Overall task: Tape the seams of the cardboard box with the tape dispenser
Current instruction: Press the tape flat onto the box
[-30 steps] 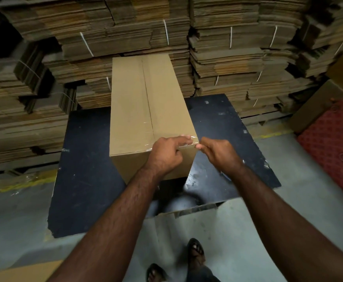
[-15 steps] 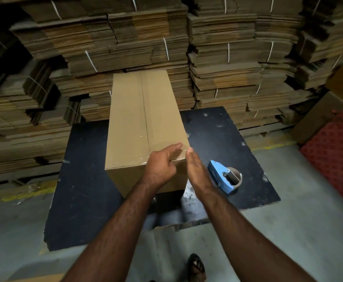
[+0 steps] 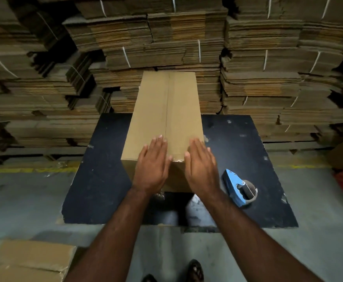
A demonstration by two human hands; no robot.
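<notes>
Where cardboard stacks (image 3: 166, 37) loom, black mat (image 3: 97, 180)

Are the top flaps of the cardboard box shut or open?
Shut: both top flaps of the cardboard box lie flat, meeting along the centre seam.

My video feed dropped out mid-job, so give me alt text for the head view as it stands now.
Both hands, left hand and right hand, lie flat with straight fingers on the near end of a cardboard box standing on a black mat. A blue tape dispenser lies on the mat right of the box, untouched, with stacks of flattened cardboard behind.
</notes>
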